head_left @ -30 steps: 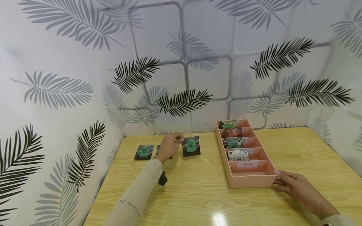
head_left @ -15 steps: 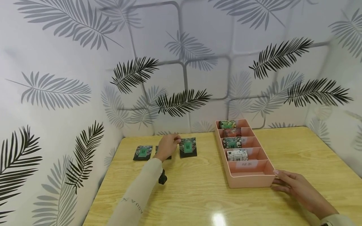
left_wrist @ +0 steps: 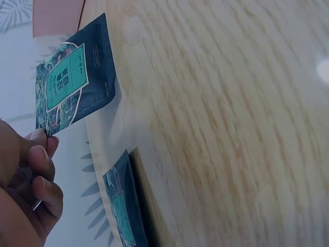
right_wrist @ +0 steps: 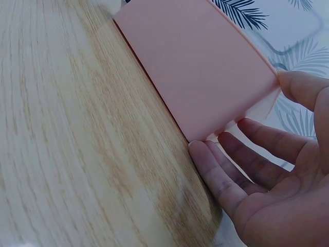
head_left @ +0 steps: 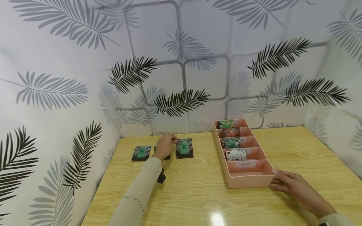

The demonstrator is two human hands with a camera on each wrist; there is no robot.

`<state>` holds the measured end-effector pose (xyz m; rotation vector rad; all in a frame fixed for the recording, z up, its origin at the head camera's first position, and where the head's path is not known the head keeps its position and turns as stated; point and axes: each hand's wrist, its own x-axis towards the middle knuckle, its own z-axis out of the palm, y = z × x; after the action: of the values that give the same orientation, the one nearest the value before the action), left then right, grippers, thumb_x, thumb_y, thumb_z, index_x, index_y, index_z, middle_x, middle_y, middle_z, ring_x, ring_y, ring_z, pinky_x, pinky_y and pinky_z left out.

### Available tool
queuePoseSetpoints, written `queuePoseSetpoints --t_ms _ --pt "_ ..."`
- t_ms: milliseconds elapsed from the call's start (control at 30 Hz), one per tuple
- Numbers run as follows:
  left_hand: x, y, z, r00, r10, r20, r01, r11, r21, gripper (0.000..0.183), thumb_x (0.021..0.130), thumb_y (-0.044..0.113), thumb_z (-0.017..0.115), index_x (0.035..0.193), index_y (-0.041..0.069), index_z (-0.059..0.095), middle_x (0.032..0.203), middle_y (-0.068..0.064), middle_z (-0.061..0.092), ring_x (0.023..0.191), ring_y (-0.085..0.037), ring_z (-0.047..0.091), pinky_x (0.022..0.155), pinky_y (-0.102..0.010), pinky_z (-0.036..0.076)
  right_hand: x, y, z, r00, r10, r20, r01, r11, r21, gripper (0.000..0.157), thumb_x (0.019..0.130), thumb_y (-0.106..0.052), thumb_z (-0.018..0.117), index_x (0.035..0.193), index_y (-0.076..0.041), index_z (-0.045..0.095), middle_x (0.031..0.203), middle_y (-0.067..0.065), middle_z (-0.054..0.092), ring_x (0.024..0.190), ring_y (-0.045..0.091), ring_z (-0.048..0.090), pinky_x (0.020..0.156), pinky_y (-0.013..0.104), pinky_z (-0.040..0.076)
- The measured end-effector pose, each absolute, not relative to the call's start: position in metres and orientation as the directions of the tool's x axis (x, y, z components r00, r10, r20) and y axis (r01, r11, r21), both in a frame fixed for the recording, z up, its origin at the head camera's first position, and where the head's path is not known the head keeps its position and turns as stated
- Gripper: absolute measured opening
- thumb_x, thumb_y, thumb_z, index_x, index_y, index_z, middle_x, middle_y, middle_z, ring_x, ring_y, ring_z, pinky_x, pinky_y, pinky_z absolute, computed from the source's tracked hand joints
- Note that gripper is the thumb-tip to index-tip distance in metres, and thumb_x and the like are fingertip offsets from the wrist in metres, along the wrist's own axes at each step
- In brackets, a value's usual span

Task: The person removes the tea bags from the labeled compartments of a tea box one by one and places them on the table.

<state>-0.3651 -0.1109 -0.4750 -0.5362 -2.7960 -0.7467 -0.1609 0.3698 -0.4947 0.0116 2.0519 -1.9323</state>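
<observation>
Head view: pink box looks partly loaded, I'd judge. Four of its five compartments have something in them: green packet, red packet, green-labelled packet, white packet, in order toward the right hand. No packet shows in the near-end compartment, the one closest to that hand. Three matching packets outside the box, so those look left over. First is the dark packet, at the fingertips of the left hand, on its box side. Next, half-hidden packet, mostly behind the left hand. Last, far-left packet, just beyond that hand on the side away from the box. Box is well right of the left hand; right hand at its near right corner.

Left wrist view: thumb and fingertips closed on one corner of the dark packet, other fingers curled in. Packet tilted up, label showing; can't tell if its lower edge touches the table. Another packet near, below the fingers.

Right wrist view: thumb on the rim, fingers spread, slightly bent, tips on the side wall down to the base. Hand has hold of the box corner, no packet.
</observation>
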Motion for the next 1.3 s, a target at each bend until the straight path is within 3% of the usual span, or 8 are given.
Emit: queuePoseSetpoints --t_ms 500,933,1167,1300 --pt "-0.375 -0.12 -0.489 -0.952 0.22 0.212 0.29 0.871 0.396 0.015 0.104 0.015 0.063 0.105 0.01 0.077 0.1 -0.005 0.074 0.083 -0.022 0.069 0.076 -0.044 0.057 -0.161 0.373 -0.498 -0.952 -0.239 -0.192 0.197 0.005 -0.98 0.053 0.113 -0.027 0.044 0.145 0.015 0.045 0.123 -0.008 0.067 0.112 0.013 0.068 0.097 0.038 0.053" --pt "-0.379 -0.12 -0.492 -0.96 0.213 0.183 0.267 0.894 0.358 0.016 0.104 0.016 0.063 0.105 0.009 0.078 0.099 -0.006 0.075 0.075 -0.02 0.069 0.068 -0.041 0.057 -0.162 0.371 -0.496 -0.949 -0.22 -0.226 0.217 0.066 -0.974 0.07 0.113 -0.032 0.043 0.15 0.024 0.024 0.124 -0.003 0.067 0.112 0.012 0.068 0.097 0.037 0.053" --pt "-0.38 -0.121 -0.493 -0.962 0.213 0.172 0.262 0.899 0.352 0.016 0.104 0.014 0.064 0.104 0.008 0.079 0.097 -0.007 0.075 0.071 -0.018 0.068 0.065 -0.039 0.057 -0.161 0.372 -0.495 -0.946 -0.225 -0.232 0.218 0.084 -0.972 0.072 0.113 -0.034 0.042 0.15 0.024 0.021 0.125 -0.001 0.066 0.112 0.012 0.068 0.098 0.037 0.053" --pt "-0.381 -0.12 -0.493 -0.967 0.201 0.156 0.244 0.905 0.348 0.018 0.103 0.013 0.064 0.113 0.005 0.078 0.104 -0.009 0.076 0.068 -0.018 0.068 0.061 -0.037 0.056 -0.161 0.372 -0.495 -0.949 -0.211 -0.236 0.22 0.096 -0.971 0.073 0.113 -0.035 0.042 0.15 0.024 0.021 0.125 -0.001 0.065 0.111 0.011 0.068 0.097 0.037 0.053"
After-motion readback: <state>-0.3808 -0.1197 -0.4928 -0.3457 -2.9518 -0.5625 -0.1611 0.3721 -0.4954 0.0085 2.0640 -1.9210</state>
